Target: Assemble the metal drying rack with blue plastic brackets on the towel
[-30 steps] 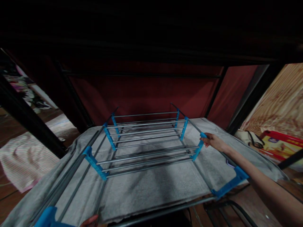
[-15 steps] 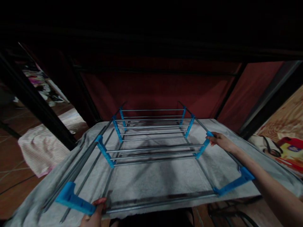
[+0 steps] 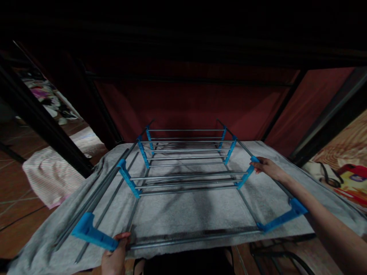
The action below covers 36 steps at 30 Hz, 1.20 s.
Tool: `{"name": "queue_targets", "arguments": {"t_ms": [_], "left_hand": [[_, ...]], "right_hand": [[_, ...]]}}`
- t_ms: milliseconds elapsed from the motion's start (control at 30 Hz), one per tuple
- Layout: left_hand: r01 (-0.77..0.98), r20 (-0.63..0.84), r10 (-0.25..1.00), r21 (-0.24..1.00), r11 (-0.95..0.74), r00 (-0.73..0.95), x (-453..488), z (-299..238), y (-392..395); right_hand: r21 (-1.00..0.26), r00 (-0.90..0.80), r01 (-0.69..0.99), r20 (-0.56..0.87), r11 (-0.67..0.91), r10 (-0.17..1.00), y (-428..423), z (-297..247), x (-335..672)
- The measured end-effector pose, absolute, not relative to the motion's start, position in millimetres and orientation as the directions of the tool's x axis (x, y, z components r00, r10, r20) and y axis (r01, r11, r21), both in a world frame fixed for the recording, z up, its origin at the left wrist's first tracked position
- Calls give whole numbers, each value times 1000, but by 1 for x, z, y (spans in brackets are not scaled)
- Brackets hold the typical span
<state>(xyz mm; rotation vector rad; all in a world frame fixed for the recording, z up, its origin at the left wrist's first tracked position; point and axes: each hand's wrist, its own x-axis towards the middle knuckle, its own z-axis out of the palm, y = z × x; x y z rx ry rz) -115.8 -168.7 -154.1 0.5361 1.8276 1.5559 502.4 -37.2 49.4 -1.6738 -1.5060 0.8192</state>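
Note:
A rack frame of grey metal tubes (image 3: pixel 186 175) joined by blue plastic brackets lies on a grey cloth. At the near left corner, my left hand (image 3: pixel 116 254) is closed around the inner end of a blue bracket (image 3: pixel 94 233), beside a front tube (image 3: pixel 195 240). My right hand (image 3: pixel 266 168) grips the top of another blue bracket (image 3: pixel 246 176) on the right side, where a long side tube meets it. The right forearm passes over the near right bracket (image 3: pixel 285 219). Several loose tubes (image 3: pixel 107 208) lie along the rack's left side.
The grey cloth (image 3: pixel 183 214) covers a raised surface under a dark overhead frame. A red panel (image 3: pixel 189 103) stands behind. Striped cloth (image 3: pixel 54 172) is at left. A red and yellow package (image 3: pixel 354 179) lies at right. A dark metal frame (image 3: pixel 282 254) stands below the near right edge.
The view has shifted slightly, and the near part of the rack sits a little higher in it. Both hands keep their holds on the blue brackets.

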Motion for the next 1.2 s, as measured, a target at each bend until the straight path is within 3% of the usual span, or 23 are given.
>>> {"name": "queue_targets", "arguments": {"t_ms": [267,433,900,1033,1200], "left_hand": [[-20,-230,662,951,309,-714,-124,-153,-169],[43,-167,692,961,275,-702,-136,-163,-169],[197,-145,715,907,373,-684,-134,-153,-174],[224,-134,738,903,365,-662,-132,-145,-177],[175,-162,780,928,329,-604,-132,-146,-182]], "right_hand": [[-871,114,484,-29,-82,993,-36,44,504],[-878,106,475,-18,-67,994,-38,44,502],[-851,142,510,-64,-129,988,-44,49,498],[-761,180,633,-32,-141,983,-48,50,503],[-490,167,872,272,-13,948,-65,78,493]]}}
